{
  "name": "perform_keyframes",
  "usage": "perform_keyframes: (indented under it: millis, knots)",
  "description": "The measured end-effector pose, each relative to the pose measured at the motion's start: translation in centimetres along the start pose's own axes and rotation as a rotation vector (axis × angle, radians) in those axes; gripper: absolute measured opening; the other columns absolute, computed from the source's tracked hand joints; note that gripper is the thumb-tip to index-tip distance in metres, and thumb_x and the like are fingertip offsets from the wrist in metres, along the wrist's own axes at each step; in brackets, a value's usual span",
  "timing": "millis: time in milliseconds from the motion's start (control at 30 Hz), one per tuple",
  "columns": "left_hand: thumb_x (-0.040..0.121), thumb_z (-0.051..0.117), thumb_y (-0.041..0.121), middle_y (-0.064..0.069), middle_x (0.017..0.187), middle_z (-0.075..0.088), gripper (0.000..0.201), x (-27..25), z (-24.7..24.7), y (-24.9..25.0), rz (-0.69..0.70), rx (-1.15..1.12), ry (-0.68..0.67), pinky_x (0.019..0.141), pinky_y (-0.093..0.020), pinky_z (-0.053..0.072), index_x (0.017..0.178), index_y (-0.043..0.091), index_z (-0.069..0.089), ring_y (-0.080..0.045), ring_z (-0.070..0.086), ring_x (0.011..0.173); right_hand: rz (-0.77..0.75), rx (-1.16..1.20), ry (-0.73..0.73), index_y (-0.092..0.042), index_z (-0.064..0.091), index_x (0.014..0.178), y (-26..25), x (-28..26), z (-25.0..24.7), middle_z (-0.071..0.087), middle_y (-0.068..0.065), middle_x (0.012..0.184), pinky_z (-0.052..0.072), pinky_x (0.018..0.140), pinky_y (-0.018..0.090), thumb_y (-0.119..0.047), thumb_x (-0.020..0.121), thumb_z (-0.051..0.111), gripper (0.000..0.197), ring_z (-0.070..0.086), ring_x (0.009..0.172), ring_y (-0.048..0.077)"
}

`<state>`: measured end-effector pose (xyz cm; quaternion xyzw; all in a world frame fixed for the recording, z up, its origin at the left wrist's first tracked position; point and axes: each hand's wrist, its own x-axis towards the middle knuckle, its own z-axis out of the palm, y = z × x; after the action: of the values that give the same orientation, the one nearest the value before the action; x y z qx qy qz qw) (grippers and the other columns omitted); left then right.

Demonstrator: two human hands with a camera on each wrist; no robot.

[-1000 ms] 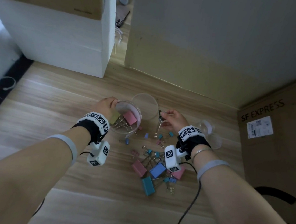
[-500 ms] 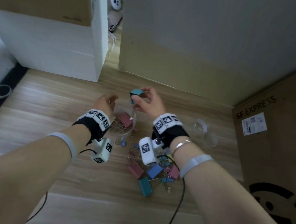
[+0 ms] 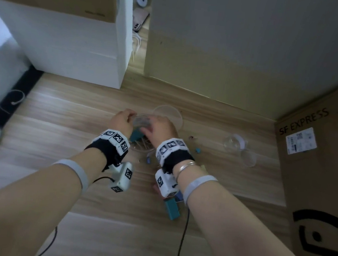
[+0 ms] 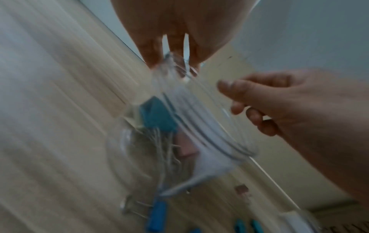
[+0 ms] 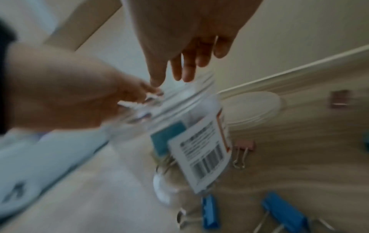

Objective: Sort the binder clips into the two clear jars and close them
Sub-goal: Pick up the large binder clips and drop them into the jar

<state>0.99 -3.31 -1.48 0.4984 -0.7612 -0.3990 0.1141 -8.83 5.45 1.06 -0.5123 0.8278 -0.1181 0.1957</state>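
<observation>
A clear jar [image 3: 141, 125] stands on the wooden floor, tilted a little, with a white barcode label [image 5: 201, 151] on its side. My left hand [image 3: 126, 118] pinches its rim. A teal binder clip [image 4: 157, 116] and a pink one [image 4: 185, 145] lie inside it. My right hand [image 3: 155, 126] hovers just above the jar mouth, its fingers [image 5: 183, 69] loose and holding nothing. The jar's lid [image 3: 172, 115] lies flat behind it. A second clear jar [image 3: 233, 143] lies on its side at the right. Several loose clips, such as a teal one [image 3: 172, 208], lie under my right wrist.
A wall runs close behind the jar. A large SF Express cardboard box [image 3: 315, 174] stands at the right, and a white cabinet [image 3: 78, 51] at the back left. A second lid [image 3: 248, 158] lies by the toppled jar. Small clips [image 3: 198, 150] are scattered between the jars.
My right hand carried a teal clip from the pile to above the jar; the clip now lies inside and the hand is empty. My left hand stayed on the rim.
</observation>
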Motion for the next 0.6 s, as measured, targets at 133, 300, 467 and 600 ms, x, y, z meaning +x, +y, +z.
perform_keyframes:
  millis: [133, 300, 467, 600]
  knots:
    - [0.085, 0.043, -0.001, -0.014, 0.125, 0.055, 0.036, -1.9, 1.2, 3.3, 0.179, 0.104, 0.104, 0.101, -0.042, 0.04, 0.113, 0.014, 0.06, -0.033, 0.044, 0.118, 0.248, 0.138, 0.028, -0.009, 0.056, 0.112, 6.0, -2.3, -2.4, 0.064, 0.013, 0.113, 0.047, 0.085, 0.035, -0.017, 0.092, 0.048, 0.023, 0.06, 0.1, 0.03]
    - [0.084, 0.043, -0.004, -0.011, 0.114, 0.061, 0.032, -5.8, 5.7, 6.8, 0.419, 0.008, -0.106, 0.095, -0.038, 0.046, 0.106, 0.009, 0.063, -0.026, 0.056, 0.105, 0.496, 0.039, -0.309, -0.015, 0.057, 0.122, 14.0, -7.8, -2.5, 0.062, 0.012, 0.12, 0.046, 0.084, 0.029, -0.012, 0.089, 0.05, 0.033, 0.059, 0.106, 0.029]
    - [0.089, 0.047, 0.01, -0.015, 0.118, 0.061, 0.027, -8.3, 10.4, 6.5, 0.254, 0.389, -0.651, 0.093, -0.036, 0.048, 0.112, 0.009, 0.06, -0.031, 0.06, 0.105, 0.459, 0.046, -0.389, -0.017, 0.047, 0.133, 16.9, -10.7, -0.3, 0.054, 0.013, 0.132, 0.045, 0.099, 0.041, -0.01, 0.074, 0.071, 0.064, 0.054, 0.116, 0.031]
    - [0.08, 0.06, 0.031, -0.011, 0.12, 0.054, 0.037, -9.7, 12.2, 4.8, 0.271, 0.589, -0.718, 0.09, -0.038, 0.046, 0.114, 0.017, 0.054, -0.031, 0.051, 0.108, 0.429, 0.102, -0.306, -0.026, 0.04, 0.138, 17.0, -11.1, 0.8, 0.043, 0.012, 0.137, 0.04, 0.103, 0.037, -0.01, 0.074, 0.075, 0.075, 0.049, 0.121, 0.033]
